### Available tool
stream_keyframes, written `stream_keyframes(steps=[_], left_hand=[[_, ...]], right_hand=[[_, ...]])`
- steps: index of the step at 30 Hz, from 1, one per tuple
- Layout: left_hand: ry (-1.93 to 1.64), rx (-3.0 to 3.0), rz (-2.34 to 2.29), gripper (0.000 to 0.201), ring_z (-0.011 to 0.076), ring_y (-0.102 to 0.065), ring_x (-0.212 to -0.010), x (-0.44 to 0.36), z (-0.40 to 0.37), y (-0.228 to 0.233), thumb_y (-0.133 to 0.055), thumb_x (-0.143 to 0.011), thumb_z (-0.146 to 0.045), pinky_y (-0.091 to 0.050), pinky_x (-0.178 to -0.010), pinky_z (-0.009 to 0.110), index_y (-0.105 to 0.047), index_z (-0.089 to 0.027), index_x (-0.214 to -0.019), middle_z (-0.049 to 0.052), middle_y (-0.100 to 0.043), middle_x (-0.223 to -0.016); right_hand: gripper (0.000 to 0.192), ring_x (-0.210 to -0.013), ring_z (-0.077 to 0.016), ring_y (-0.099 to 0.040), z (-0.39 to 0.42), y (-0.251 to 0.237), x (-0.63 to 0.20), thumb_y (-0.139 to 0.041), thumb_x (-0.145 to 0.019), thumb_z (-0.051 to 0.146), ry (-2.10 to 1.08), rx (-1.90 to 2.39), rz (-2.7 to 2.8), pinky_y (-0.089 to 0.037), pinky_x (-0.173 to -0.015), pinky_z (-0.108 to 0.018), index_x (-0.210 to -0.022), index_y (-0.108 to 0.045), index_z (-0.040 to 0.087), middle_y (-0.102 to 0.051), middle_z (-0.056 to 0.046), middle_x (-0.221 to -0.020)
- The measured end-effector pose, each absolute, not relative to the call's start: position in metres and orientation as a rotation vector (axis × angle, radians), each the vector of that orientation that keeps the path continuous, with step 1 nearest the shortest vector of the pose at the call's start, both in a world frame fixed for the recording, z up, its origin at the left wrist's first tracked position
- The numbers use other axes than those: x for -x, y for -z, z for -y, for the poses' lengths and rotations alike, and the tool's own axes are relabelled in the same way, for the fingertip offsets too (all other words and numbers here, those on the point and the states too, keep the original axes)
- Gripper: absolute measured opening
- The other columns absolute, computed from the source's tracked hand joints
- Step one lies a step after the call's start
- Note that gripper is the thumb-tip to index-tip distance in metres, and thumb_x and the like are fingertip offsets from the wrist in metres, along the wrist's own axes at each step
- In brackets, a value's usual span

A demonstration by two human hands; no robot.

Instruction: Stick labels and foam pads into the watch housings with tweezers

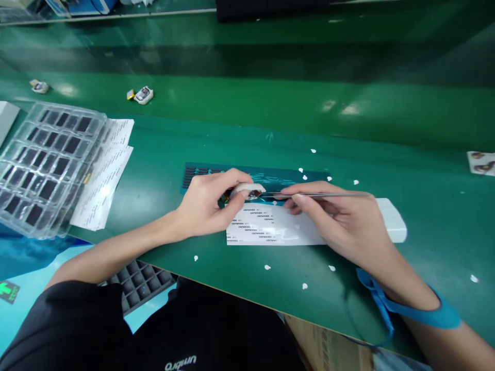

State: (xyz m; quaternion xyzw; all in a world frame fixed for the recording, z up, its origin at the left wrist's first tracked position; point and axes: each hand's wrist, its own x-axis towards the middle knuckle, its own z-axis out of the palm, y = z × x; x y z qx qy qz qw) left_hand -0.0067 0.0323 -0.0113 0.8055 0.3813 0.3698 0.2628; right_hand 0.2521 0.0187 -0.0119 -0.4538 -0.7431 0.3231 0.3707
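Observation:
My left hand [216, 201] is closed around a small white electronic device [244, 189], whose open side shows dark parts inside. Between the thumb and fingers of my right hand [328, 208] is a pair of thin metal tweezers [320, 195], with the tip at the device's open side. Beneath both hands lies a white backing sheet [266, 229] with rows of printed words. A blue-green sheet [286, 178] with small dark strips at its left end sits behind it, partly covered by my left hand.
At the left stand stacked clear trays [54, 154] with dark pieces, beside printed paper sheets [102, 190]. Two opened devices, one a white unit [144, 95], lie at the back. Small white stickers [267, 267] dot the green bench. A white object [392, 221] is by my right wrist, which wears a blue strap [421, 313].

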Motion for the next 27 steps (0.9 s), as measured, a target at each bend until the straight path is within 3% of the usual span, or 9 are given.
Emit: stream_keyframes(steps=[3, 11, 16, 21, 27], left_hand=[[-0.941, -2.500, -0.971, 0.017, 0.0173, -0.072, -0.075, 0.009, -0.031, 0.016, -0.053, -0.101, -0.024, -0.058, -0.070, 0.030, -0.068, -0.017, -0.099, 0.005, -0.078, -0.086], [-0.736, -2.670, -0.740, 0.025, 0.0215, -0.072, -0.087, 0.013, -0.040, 0.015, -0.049, -0.103, -0.024, -0.058, -0.070, 0.031, -0.072, -0.014, -0.099, 0.010, -0.075, -0.086], [-0.713, -2.734, -0.667, 0.025, 0.0227, -0.072, -0.090, 0.017, -0.044, 0.018, -0.047, -0.103, -0.023, -0.060, -0.074, 0.033, -0.071, -0.016, -0.100, 0.006, -0.075, -0.079], [-0.777, -2.793, -0.619, 0.020, 0.0217, -0.075, -0.092, 0.019, -0.046, 0.020, -0.050, -0.103, -0.020, -0.063, -0.074, 0.032, -0.068, -0.015, -0.108, 0.006, -0.080, -0.091], [-0.696, -2.821, -0.596, 0.020, 0.0227, -0.075, -0.097, 0.019, -0.048, 0.021, -0.046, -0.105, -0.020, -0.064, -0.079, 0.034, -0.065, -0.017, -0.105, 0.007, -0.079, -0.094]], right_hand=[[0.026, -0.078, -0.0198, -0.078, -0.019, 0.013, -0.251, -0.064, -0.103, 0.033, -0.887, 1.147, 1.914, -0.067, -0.068, -0.034, -0.082, -0.078, 0.029, -0.082, 0.000, -0.100], [0.026, -0.080, -0.0194, -0.078, -0.018, 0.014, -0.252, -0.062, -0.105, 0.034, -0.841, 1.143, 1.960, -0.065, -0.072, -0.034, -0.086, -0.079, 0.028, -0.082, -0.001, -0.100], [0.027, -0.082, -0.0194, -0.079, -0.018, 0.011, -0.250, -0.064, -0.103, 0.028, -0.802, 1.105, 1.955, -0.066, -0.074, -0.031, -0.078, -0.076, 0.026, -0.082, -0.001, -0.100], [0.019, -0.084, -0.0189, -0.080, -0.014, 0.012, -0.248, -0.068, -0.102, 0.024, -0.779, 1.119, 1.925, -0.067, -0.083, -0.032, -0.086, -0.080, 0.026, -0.082, 0.000, -0.105], [0.021, -0.079, -0.0183, -0.079, -0.008, 0.014, -0.246, -0.064, -0.104, 0.022, -0.786, 1.195, 1.883, -0.068, -0.071, -0.032, -0.090, -0.080, 0.027, -0.082, 0.001, -0.105]])
